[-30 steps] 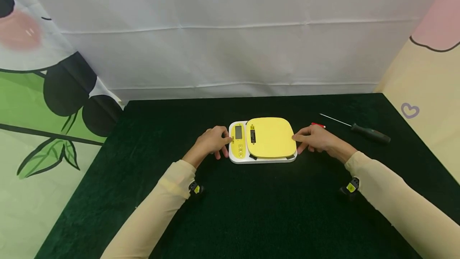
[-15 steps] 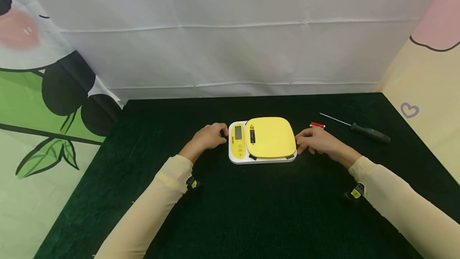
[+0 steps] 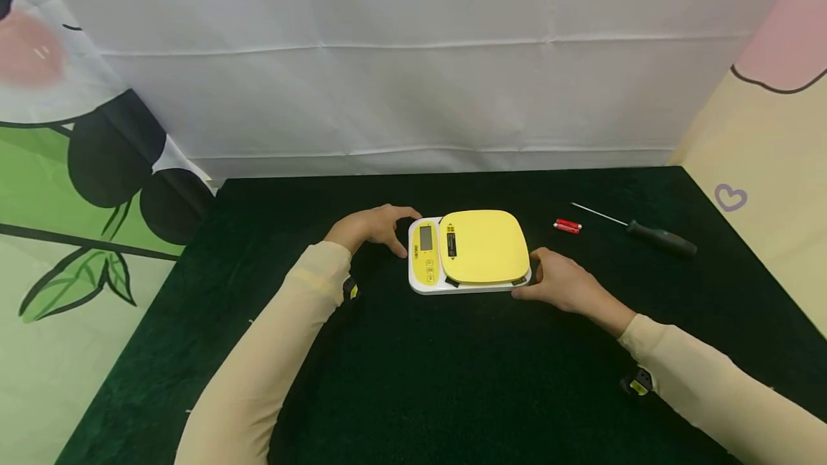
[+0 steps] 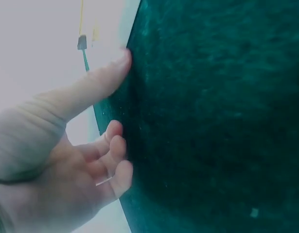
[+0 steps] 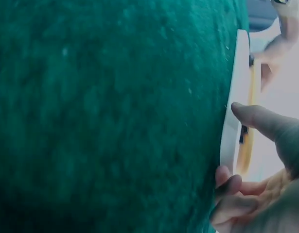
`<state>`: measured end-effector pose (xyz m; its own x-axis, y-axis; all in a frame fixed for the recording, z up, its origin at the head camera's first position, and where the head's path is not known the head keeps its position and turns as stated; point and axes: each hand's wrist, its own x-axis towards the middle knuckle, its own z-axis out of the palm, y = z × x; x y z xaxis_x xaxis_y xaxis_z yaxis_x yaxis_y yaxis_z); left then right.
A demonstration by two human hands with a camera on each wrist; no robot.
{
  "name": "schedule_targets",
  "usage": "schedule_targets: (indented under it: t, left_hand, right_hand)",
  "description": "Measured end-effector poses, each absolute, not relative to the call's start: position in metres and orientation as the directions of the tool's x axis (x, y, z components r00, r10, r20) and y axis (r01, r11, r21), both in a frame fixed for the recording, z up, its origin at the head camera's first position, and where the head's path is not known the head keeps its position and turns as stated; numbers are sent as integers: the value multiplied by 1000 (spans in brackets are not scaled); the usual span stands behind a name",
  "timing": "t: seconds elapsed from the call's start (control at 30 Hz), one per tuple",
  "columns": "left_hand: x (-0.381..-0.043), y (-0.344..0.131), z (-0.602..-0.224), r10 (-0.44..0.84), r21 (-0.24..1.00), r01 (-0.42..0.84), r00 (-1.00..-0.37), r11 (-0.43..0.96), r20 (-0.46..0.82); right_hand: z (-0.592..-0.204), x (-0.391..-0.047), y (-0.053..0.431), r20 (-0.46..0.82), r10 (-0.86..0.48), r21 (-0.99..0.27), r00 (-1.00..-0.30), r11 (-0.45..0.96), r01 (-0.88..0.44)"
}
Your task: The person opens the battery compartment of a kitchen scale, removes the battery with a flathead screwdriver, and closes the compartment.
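A yellow and white kitchen scale (image 3: 486,248) lies flat on the dark green cloth, its display and buttons on the left side. My left hand (image 3: 377,228) is at its far left corner, thumb and fingers spread apart; whether the thumb touches the edge is unclear. In the left wrist view that hand's thumb (image 4: 93,86) is stretched out and its lower fingers bend loosely. My right hand (image 3: 561,283) holds the near right corner, thumb along the front edge and fingers at the right edge. The right wrist view shows its thumb (image 5: 256,116) against the scale's white base (image 5: 233,111).
Beyond my right hand lie red batteries (image 3: 567,226) side by side. A screwdriver (image 3: 660,237) with a dark handle rests farther right, its shaft pointing away to the left. A white curtain (image 3: 420,113) hangs behind the table's far edge.
My left hand moved up from the scale's left side to its far corner and spread its fingers. My right hand slid down to the near corner, uncovering the batteries. The scale stays nearly in place.
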<state>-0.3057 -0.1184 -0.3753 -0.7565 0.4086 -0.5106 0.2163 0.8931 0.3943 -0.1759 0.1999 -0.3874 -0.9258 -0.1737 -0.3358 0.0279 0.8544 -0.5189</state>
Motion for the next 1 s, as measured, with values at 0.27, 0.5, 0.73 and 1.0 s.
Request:
schedule_targets:
  t: [0.27, 0.5, 0.73, 1.0]
  left_hand:
    - [-314, -122, -378, 412, 428, 178, -726, 886, -551]
    - [-305, -127, -382, 427, 452, 185, -738, 872, -522]
    - [-292, -127, -384, 453, 451, 230, -749, 863, -484]
    - [-274, -127, -388, 474, 441, 283, -775, 852, -417]
  right_hand:
    - [-394, -178, 188, -274, -164, -507, -948, 862, -2]
    - [-396, -181, 193, -255, -155, -500, -954, 866, -7]
    - [-393, -186, 202, -248, -176, -489, -953, 872, -34]
    - [-392, -196, 212, -243, -247, -495, -938, 863, -99]
